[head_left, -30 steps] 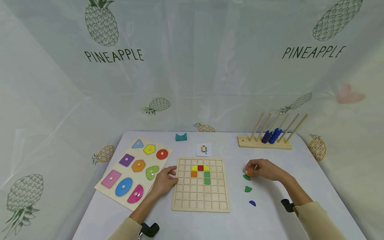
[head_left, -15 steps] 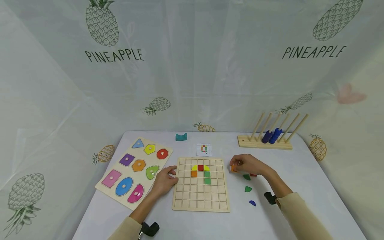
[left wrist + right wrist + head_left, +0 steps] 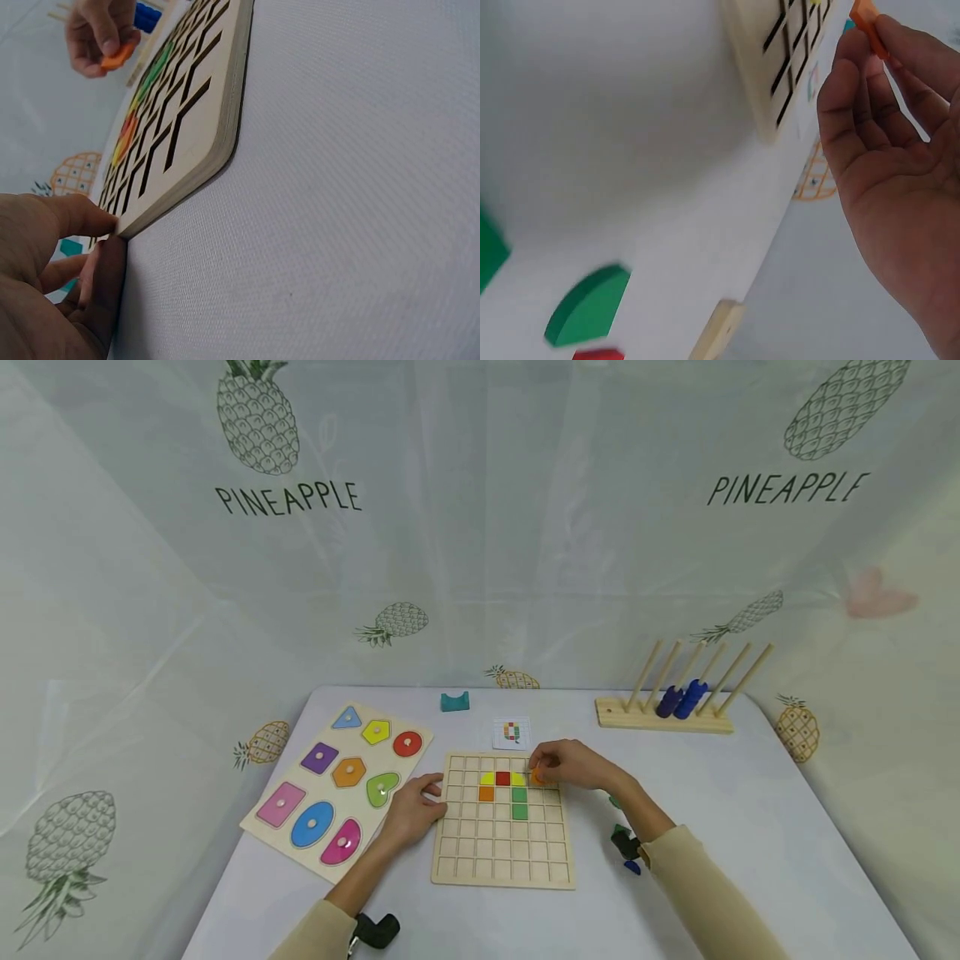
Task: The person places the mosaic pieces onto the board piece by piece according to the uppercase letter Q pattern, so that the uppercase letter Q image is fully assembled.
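Note:
A wooden grid board [image 3: 502,847] lies on the table in the head view. My left hand [image 3: 411,812] holds its left edge, with thumb and forefinger [image 3: 86,217] at the rim in the left wrist view. My right hand [image 3: 576,764] pinches an orange piece [image 3: 870,30] over the board's upper right part, raised above the surface. Set in the board are two yellow pieces, a red square [image 3: 502,778], an orange square [image 3: 487,793] and two green squares [image 3: 519,811]. A small pattern card [image 3: 512,733] lies just behind the board.
A shape puzzle board [image 3: 330,814] lies at the left. At the back right stands a wooden peg rack [image 3: 663,720] with blue beads; a teal piece [image 3: 454,702] sits at the back. Loose green pieces [image 3: 589,307] and a blue piece [image 3: 632,867] lie right of the board.
My right hand has carried the orange piece leftward from the loose pieces to above the grid board. My left hand has stayed at the board's left edge.

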{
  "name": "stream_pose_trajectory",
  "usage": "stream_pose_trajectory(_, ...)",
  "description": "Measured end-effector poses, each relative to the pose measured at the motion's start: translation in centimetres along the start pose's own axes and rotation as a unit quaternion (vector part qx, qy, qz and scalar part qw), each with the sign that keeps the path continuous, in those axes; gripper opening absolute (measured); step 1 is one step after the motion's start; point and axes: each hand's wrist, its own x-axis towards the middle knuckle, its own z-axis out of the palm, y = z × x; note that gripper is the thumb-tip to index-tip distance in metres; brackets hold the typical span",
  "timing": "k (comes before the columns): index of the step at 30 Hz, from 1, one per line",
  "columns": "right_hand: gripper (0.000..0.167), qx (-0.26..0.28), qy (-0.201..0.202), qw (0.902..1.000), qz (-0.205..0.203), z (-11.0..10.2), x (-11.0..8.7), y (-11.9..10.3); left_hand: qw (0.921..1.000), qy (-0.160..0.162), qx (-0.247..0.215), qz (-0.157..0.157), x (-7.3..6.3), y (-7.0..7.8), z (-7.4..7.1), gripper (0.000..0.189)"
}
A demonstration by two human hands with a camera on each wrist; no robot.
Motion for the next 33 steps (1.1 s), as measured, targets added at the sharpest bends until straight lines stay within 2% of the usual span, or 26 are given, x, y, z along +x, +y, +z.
stream_pose_trajectory(14,0.013,-0.011,-0.034,0.9978,-0.056,3.6,2.4,-2.8,1.0,0.002,0.001,-0.004,-0.1,0.2,0.1,0.051)
stream_pose_trajectory(23,0.014,-0.025,-0.051,0.9961,-0.067,6.0,3.3,-3.4,0.9999,0.009,0.004,-0.005,0.0,-0.2,0.2,0.051)
stream_pose_trajectory(33,0.011,-0.049,-0.043,0.9959,-0.063,7.2,3.2,-4.1,0.9999,0.01,0.0,-0.001,0.0,-0.2,0.2,0.049)
